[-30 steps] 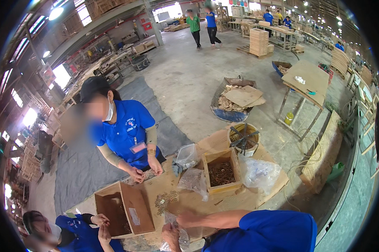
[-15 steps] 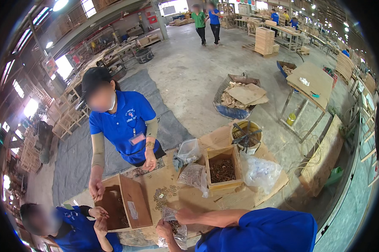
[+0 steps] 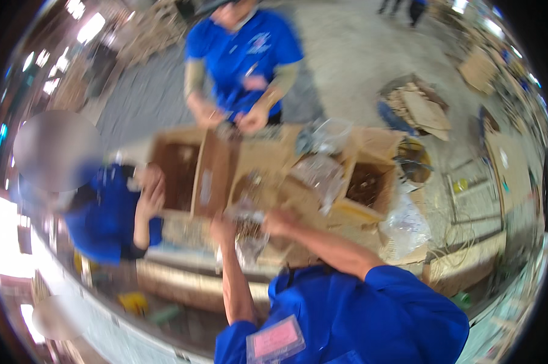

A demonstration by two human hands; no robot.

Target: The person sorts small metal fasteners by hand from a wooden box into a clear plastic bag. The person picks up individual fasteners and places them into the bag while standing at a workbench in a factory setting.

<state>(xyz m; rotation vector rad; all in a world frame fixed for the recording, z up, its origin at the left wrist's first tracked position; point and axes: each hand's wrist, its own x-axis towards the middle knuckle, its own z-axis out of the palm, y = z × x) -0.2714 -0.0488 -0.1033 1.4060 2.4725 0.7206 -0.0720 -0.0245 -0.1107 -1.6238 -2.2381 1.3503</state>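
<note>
A clear plastic bag (image 3: 250, 250) with brownish screws or bolts (image 3: 247, 229) in it lies between my two hands over the board tabletop (image 3: 274, 145). My left hand (image 3: 223, 230) is closed on the bag's left upper edge. At the opposite side my right hand (image 3: 280, 222) grips the same bag, its fingers partly hidden and smeared by motion. Just beyond lies a scatter of small washers (image 3: 249, 184), blurred. A wooden box (image 3: 209, 182) with a dark inside stands to the left of them.
A wooden box of screws (image 3: 365, 185), clear plastic bags (image 3: 319, 176) and a bucket of tools (image 3: 415, 161) stand at right. One co-worker (image 3: 243, 54) is across the table, another (image 3: 110, 212) at left. A scrap-filled cart (image 3: 415, 106) sits beyond.
The view has swung and tilted down, showing more of my torso. Both my hands stay on the bag. The co-worker across has drawn both hands together, away from the box.
</note>
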